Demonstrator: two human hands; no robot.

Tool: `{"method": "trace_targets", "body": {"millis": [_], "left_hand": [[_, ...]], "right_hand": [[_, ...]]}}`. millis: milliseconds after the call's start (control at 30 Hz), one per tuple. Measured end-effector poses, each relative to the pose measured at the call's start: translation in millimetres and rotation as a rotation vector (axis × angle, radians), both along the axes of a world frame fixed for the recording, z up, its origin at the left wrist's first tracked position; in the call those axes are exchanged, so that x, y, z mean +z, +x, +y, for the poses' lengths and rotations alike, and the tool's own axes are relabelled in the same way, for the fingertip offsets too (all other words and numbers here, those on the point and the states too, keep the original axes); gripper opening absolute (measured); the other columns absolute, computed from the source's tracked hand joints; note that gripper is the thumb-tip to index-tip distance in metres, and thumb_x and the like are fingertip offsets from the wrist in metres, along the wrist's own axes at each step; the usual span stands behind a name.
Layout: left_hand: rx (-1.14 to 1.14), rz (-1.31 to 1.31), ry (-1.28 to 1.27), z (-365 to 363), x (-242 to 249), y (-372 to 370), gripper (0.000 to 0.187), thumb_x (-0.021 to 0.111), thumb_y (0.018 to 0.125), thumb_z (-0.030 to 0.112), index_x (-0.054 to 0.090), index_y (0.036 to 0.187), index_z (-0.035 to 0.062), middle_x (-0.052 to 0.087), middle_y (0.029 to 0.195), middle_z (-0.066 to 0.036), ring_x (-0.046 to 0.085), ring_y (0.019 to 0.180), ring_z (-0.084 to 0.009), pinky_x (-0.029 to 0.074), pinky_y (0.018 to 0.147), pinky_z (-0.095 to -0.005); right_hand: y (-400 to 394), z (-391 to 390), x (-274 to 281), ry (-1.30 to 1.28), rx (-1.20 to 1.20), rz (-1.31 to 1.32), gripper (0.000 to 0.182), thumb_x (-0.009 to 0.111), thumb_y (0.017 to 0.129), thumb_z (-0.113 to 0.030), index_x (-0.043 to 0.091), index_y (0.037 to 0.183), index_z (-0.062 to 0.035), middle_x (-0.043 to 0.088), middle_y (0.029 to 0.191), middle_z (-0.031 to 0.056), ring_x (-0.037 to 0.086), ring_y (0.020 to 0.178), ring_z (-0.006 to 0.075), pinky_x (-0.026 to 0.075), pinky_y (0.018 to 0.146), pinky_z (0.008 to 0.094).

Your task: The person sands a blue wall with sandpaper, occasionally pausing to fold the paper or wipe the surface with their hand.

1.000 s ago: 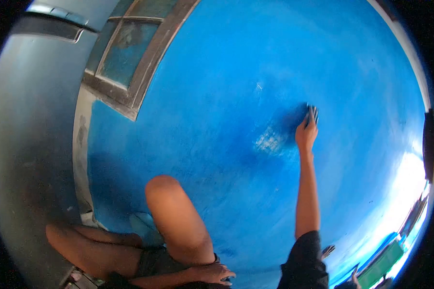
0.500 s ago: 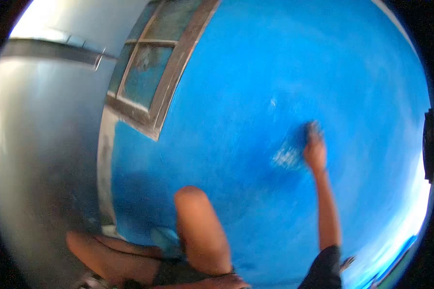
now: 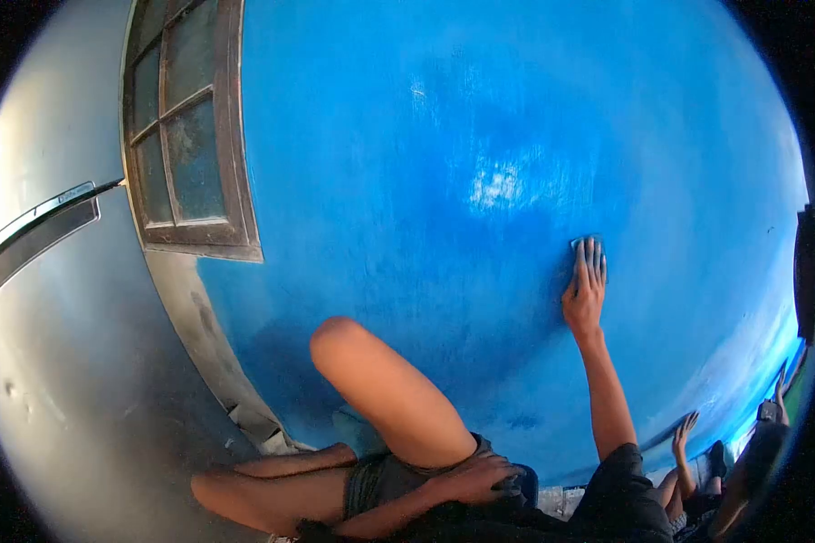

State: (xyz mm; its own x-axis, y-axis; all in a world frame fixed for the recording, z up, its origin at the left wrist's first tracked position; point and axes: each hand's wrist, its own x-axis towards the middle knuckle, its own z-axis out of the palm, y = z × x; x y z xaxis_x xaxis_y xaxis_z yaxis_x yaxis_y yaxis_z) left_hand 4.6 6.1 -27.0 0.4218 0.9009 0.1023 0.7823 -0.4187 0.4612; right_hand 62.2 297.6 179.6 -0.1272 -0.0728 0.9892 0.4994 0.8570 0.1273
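My right hand (image 3: 587, 288) lies with fingers stretched upward over a thin dark sheet (image 3: 577, 244) that looks like sandpaper, pressing it flat against the blue wall (image 3: 380, 199). Only the edges of the sheet show around the fingers. Low in the view, my left hand (image 3: 478, 478) rests on my upper thigh by the dark shorts, holding nothing that I can see. Its fingertips are partly in shadow.
A wooden-framed window (image 3: 190, 118) is set in the wall at upper left. A grey metallic panel (image 3: 81, 362) with a handle bar stands at the left. At lower right, another person's hand (image 3: 685, 434) touches the wall. My raised knee (image 3: 340, 339) is close to the wall.
My view has turned, so the window now sits farther left and my left hand shows more fully. My right hand stays on the wall with the sheet, no longer blurred. Other people appear at right.
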Motion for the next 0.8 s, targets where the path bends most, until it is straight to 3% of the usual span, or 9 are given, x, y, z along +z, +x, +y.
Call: {"method": "trace_targets", "body": {"millis": [133, 200, 267, 300, 433, 533, 600, 733, 800], "left_hand": [[-0.004, -0.008, 0.027, -12.1, 0.9, -0.9, 0.057, 0.054, 0.098, 0.048, 0.053, 0.137, 0.0069, 0.059, 0.124, -0.019, 0.054, 0.118, -0.0372, 0.039, 0.105, -0.0507], [-0.031, -0.031, 0.157, -2.5, 10.0, -10.6, 0.055, 0.056, 0.098, 0.047, 0.053, 0.137, 0.0069, 0.061, 0.118, -0.017, 0.055, 0.114, -0.0351, 0.041, 0.101, -0.0495], [-0.129, -0.079, -0.062, -5.6, 32.5, -9.3, 0.058, 0.052, 0.099, 0.051, 0.051, 0.14, 0.0088, 0.06, 0.12, -0.017, 0.054, 0.116, -0.0365, 0.04, 0.103, -0.0516], [-0.064, -0.025, 0.151, 11.3, -24.8, -5.8, 0.062, 0.047, 0.1, 0.056, 0.05, 0.141, 0.0097, 0.06, 0.12, -0.017, 0.054, 0.114, -0.038, 0.04, 0.102, -0.0523], [-0.06, -0.043, 0.079, 9.4, -21.3, -2.1, 0.063, 0.044, 0.1, 0.058, 0.05, 0.142, 0.0104, 0.06, 0.121, -0.018, 0.054, 0.113, -0.0391, 0.04, 0.101, -0.0523], [-0.093, -0.136, 0.173, 13.9, -22.9, -0.4, 0.063, 0.045, 0.1, 0.058, 0.051, 0.14, 0.0092, 0.062, 0.12, -0.017, 0.055, 0.112, -0.0378, 0.041, 0.1, -0.051], [-0.128, 0.03, -0.102, 6.9, 12.8, -0.2, 0.063, 0.046, 0.1, 0.057, 0.053, 0.139, 0.0078, 0.064, 0.118, -0.017, 0.056, 0.112, -0.0362, 0.041, 0.098, -0.0503], [-0.069, -0.01, 0.144, 30.7, -40.2, -2.8, 0.062, 0.048, 0.099, 0.055, 0.052, 0.135, 0.0046, 0.061, 0.125, -0.023, 0.06, 0.113, -0.0384, 0.043, 0.099, -0.0506], [-0.104, -0.17, 0.247, 19.2, -30.5, -2.2, 0.043, 0.056, 0.097, 0.043, 0.069, 0.111, 0.0045, 0.069, 0.098, -0.017, 0.062, 0.09, -0.0328, 0.047, 0.085, -0.0482]], "right_hand": [[4.9, -2.3, 13.7, -0.031, -0.002, -0.03, 0.059, 0.039, 0.089, 0.007, 0.044, 0.147, -0.0022, 0.041, 0.153, 0.0191, 0.034, 0.145, 0.0346, 0.024, 0.12, 0.0496], [3.3, 3.0, 46.7, 0.034, -0.024, -0.021, 0.073, 0.045, 0.077, 0.01, 0.04, 0.149, -0.0019, 0.038, 0.155, 0.0192, 0.03, 0.147, 0.0329, 0.022, 0.121, 0.05], [1.9, 3.5, 85.9, 0.045, -0.011, -0.042, 0.074, 0.045, 0.078, 0.01, 0.039, 0.15, -0.0041, 0.038, 0.155, 0.0182, 0.03, 0.147, 0.0331, 0.022, 0.122, 0.0494], [-0.5, 4.1, 108.7, 0.082, -0.004, -0.03, 0.072, 0.045, 0.08, 0.009, 0.038, 0.15, -0.0056, 0.038, 0.155, 0.0174, 0.03, 0.147, 0.0338, 0.022, 0.121, 0.0486], [-13.0, -8.5, 178.9, 0.083, 0.031, 0.018, 0.057, 0.045, 0.091, 0.004, 0.042, 0.147, -0.0028, 0.039, 0.153, 0.0219, 0.031, 0.145, 0.0378, 0.022, 0.121, 0.0479], [-34.6, -14.6, 180.8, 0.101, 0.117, 0.086, 0.052, 0.045, 0.094, 0.0, 0.043, 0.146, -0.0008, 0.039, 0.152, 0.0248, 0.031, 0.145, 0.04, 0.022, 0.121, 0.0482], [-49.9, -32.0, 153.2, 0.138, 0.071, -0.032, 0.059, 0.043, 0.088, 0.003, 0.042, 0.147, -0.0005, 0.038, 0.153, 0.0239, 0.032, 0.145, 0.0409, 0.022, 0.121, 0.049], [-74.7, -37.5, 125.9, 0.261, 0.019, -0.336, 0.062, 0.044, 0.085, 0.006, 0.042, 0.147, -0.0006, 0.037, 0.155, 0.021, 0.03, 0.146, 0.0392, 0.023, 0.12, 0.0509], [-67.2, -36.4, 135.6, 0.286, -0.001, -0.378, 0.074, 0.046, 0.076, 0.007, 0.039, 0.149, -0.003, 0.039, 0.154, 0.0194, 0.031, 0.146, 0.0357, 0.022, 0.121, 0.0493]]}}
